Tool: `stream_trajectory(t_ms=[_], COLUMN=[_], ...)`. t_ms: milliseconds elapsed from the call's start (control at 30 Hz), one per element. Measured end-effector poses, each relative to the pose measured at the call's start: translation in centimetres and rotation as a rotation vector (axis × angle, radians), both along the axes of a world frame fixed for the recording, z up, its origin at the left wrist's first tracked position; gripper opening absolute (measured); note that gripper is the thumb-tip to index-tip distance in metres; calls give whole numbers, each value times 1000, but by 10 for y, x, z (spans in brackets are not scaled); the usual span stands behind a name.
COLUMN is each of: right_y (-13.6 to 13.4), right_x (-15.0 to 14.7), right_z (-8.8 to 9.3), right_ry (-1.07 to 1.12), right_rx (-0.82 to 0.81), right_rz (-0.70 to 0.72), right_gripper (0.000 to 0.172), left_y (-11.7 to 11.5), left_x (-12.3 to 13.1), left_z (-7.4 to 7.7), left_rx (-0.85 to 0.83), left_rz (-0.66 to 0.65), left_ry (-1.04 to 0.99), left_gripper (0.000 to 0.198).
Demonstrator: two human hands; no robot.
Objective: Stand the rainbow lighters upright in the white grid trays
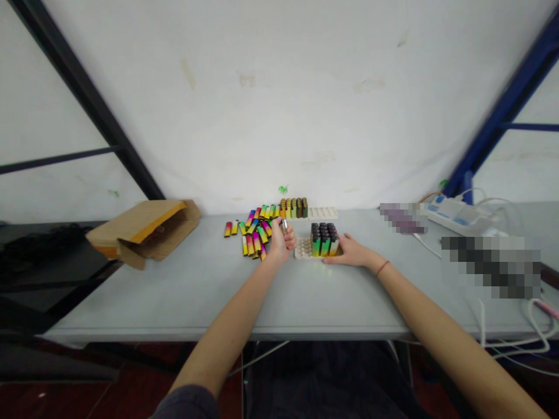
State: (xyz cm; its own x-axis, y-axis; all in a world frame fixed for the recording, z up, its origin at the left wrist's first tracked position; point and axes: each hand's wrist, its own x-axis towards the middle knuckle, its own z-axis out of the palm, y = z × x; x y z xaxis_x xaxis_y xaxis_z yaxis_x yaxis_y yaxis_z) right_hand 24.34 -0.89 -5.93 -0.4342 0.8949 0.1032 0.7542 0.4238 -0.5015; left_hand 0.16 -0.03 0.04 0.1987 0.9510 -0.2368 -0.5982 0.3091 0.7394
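My left hand (282, 240) is closed around a lighter (286, 224), whose metal top shows above the fingers. Left of it lies a loose pile of colourful lighters (251, 241) in yellow, green, pink and red. My right hand (353, 252) grips the right end of a pale tray (302, 255), thumb along the front and fingers behind. Green and yellow lighters (324, 247) with black tops stand upright in rows in the tray's right part. Round holes show in its left part.
Behind, a block of upright lighters (294, 208) stands beside another pale tray (323, 213) near the wall. An open cardboard box (140, 230) lies at the left. A power strip (454, 215) and white cables lie at the right, near blurred-out items.
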Motion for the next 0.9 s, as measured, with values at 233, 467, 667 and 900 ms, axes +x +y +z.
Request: stream_trajectory(t_ms=[233,467,667,900], right_y=[-2,-2,-1,-1], right_x=[0,0,-1,0], right_z=[2,3,2,2], right_ry=[19,-5,1,22], right_rx=[-22,-27,-15,-14], right_rz=[-10,3,-5,5], right_gripper=[86,84,89,83], left_y=[3,1,9,12], left_x=[-4,-3,-2,2], left_z=[1,3,-4,-21], left_rx=[-13,40,103,430], left_rz=[-15,61,65,207], left_ry=[20,13,154,422], left_gripper=[49,48,44,21])
